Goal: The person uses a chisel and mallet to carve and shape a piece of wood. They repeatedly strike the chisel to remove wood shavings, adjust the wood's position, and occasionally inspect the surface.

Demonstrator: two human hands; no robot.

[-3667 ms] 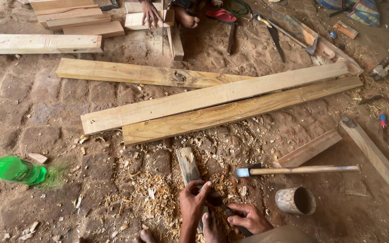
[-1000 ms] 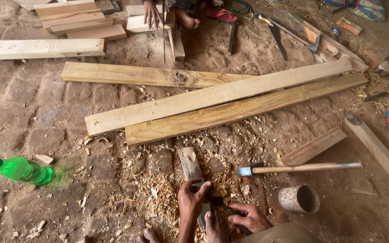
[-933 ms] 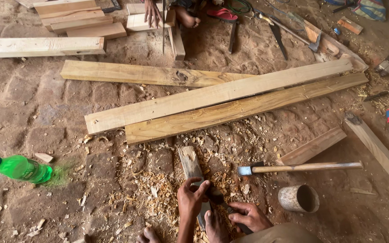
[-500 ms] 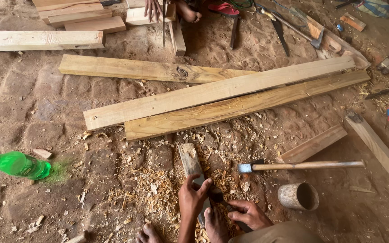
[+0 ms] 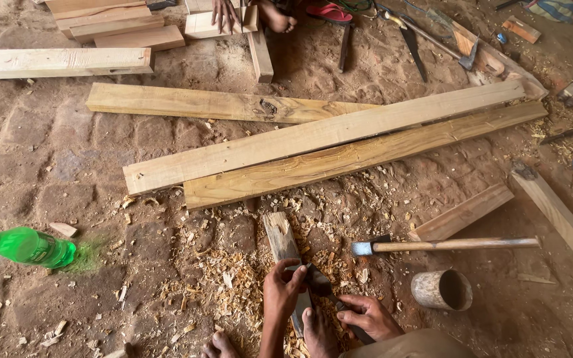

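Observation:
My left hand (image 5: pixel 282 289) presses on a short wooden slat (image 5: pixel 280 237) that lies on the dirt floor, with my bare foot (image 5: pixel 318 331) on its near end. My right hand (image 5: pixel 368 316) grips the handle of a dark blade tool (image 5: pixel 319 283) whose tip rests against the slat under my left fingers. Pale wood shavings (image 5: pixel 223 282) lie scattered around the slat. A wooden-handled adze (image 5: pixel 445 245) lies just to the right of my hands.
Three long planks (image 5: pixel 313 139) lie across the middle. A green plastic bottle (image 5: pixel 26 246) lies at left, a short cylindrical wooden cup (image 5: pixel 442 290) at right. More boards (image 5: pixel 58 61), a saw (image 5: pixel 411 46) and another person's hand (image 5: pixel 224 10) and foot (image 5: pixel 275 17) are at the top.
My hands stay on the slat and blade tool with small shifts. The view has drifted slightly; the planks and tools lie as before.

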